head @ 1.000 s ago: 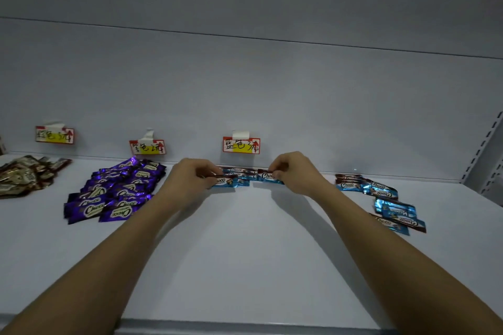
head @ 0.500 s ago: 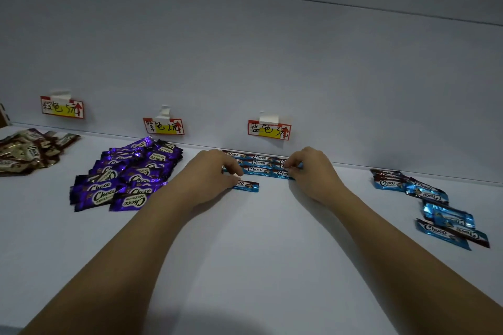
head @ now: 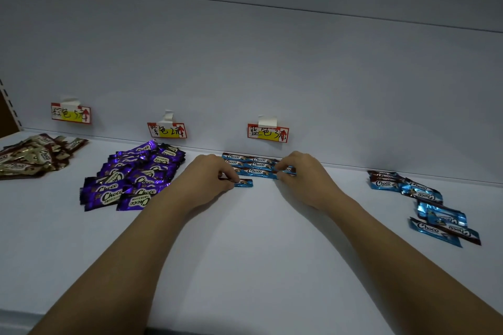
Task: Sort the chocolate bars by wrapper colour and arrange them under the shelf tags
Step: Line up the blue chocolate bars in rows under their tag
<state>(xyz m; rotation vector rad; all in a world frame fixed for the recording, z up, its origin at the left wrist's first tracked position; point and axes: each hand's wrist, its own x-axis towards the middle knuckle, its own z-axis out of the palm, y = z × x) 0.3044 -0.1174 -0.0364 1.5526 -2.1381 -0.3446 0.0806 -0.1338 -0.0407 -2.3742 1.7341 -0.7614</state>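
The left hand (head: 209,179) pinches a single blue bar (head: 243,183) lying just before the blue row (head: 251,164) under the blue tag (head: 268,133); the right hand (head: 302,174) pinches the row's right end. Bare shelf (head: 258,239) spreads toward the front edge, between the purple pile (head: 130,179) and loose blue bars (head: 424,201).

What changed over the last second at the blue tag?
Both hands came down from holding a blue bar level to the shelf: the left hand now pinches a separate front bar, the right hand the row of blue bars. Purple pile and unsorted blue bars unchanged.
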